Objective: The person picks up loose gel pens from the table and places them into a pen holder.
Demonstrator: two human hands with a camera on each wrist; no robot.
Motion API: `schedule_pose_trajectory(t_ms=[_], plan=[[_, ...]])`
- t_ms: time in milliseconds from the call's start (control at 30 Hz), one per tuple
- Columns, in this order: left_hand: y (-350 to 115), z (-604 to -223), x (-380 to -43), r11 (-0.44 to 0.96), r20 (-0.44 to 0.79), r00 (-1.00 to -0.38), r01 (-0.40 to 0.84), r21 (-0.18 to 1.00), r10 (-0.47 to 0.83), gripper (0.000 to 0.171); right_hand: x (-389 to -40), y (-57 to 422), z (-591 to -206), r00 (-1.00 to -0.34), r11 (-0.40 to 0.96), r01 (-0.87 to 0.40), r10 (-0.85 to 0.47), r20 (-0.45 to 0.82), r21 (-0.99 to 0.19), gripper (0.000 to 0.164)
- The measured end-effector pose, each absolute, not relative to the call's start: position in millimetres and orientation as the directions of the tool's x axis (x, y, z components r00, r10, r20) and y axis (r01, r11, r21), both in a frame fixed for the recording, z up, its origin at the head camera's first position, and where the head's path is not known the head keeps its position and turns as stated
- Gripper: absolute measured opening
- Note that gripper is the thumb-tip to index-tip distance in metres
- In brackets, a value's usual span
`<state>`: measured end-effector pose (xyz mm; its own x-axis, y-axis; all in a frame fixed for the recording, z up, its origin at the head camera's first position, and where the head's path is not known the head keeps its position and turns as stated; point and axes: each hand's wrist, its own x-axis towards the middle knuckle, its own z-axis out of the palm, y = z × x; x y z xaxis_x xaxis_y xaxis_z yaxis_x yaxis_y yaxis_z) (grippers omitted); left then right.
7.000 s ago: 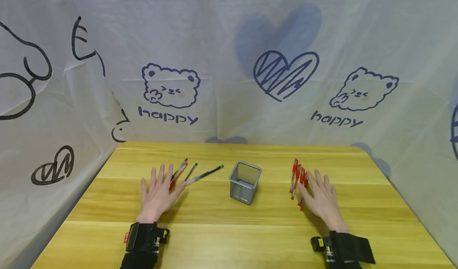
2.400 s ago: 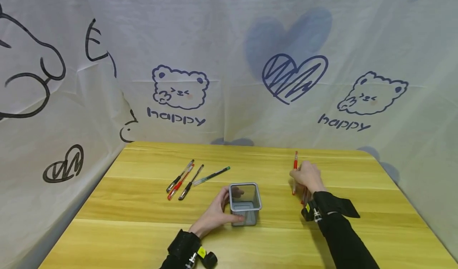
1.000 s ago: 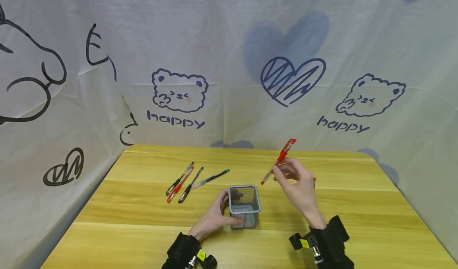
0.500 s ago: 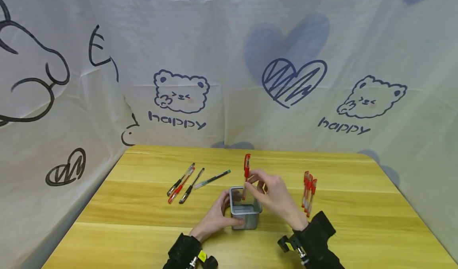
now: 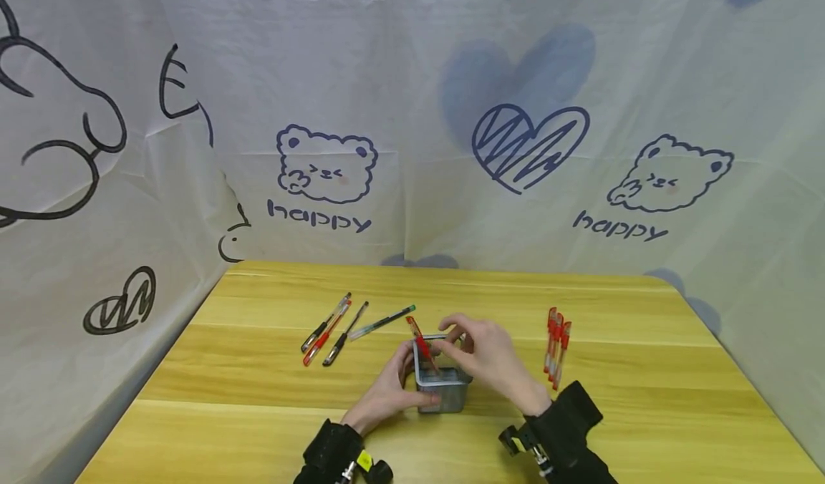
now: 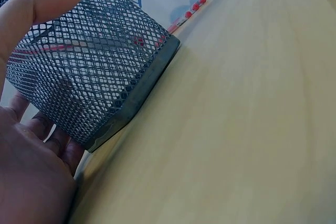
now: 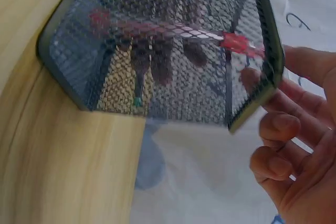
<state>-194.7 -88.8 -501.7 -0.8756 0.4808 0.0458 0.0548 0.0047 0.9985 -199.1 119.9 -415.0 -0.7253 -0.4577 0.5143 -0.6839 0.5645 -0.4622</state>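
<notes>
My left hand grips a grey mesh pen holder from its left side, thumb across the front and fingers behind. Inside the holder a red gel pen leans toward the back left, its red cap above the rim. My right hand hovers at the holder's right rim with loosely bent fingers and nothing between them. In the right wrist view the pen lies slanted behind the mesh, apart from the right fingertips. The left wrist view has the left thumb over the mesh.
Three red pens lie together on the wooden table to the right. On the left lie black pens, another red pen and a green-tipped pen. A printed white cloth hangs behind the table.
My right hand lifted a red pen from the right group, carried it left over the holder and let go. The pen now leans inside. Earlier, my left hand took hold of the holder.
</notes>
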Motion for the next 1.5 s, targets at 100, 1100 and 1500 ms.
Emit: schedule_pose_trajectory(t_ms=[100, 1100, 1500], plan=[[-88.2, -501.2, -195.0, -0.005, 0.055, -0.874, 0.061, 0.998, 0.484, 0.084, -215.6, 139.9, -445.3, -0.690, 0.570, -0.694, -0.353, 0.632, -0.440, 0.015], [-89.7, -500.7, -195.0, -0.024, 0.048, -0.868, 0.042, 0.999, 0.493, 0.088, -212.7, 262.1, -461.2, -0.983, 0.815, -0.079, 0.033, 0.182, -0.575, 0.024], [-89.3, -501.4, -195.2, -0.017, 0.031, -0.878, 0.025, 1.000, 0.477, 0.089, -229.3, 258.1, -455.3, -0.997, 0.861, 0.021, 0.054, 0.052, -0.509, 0.027]])
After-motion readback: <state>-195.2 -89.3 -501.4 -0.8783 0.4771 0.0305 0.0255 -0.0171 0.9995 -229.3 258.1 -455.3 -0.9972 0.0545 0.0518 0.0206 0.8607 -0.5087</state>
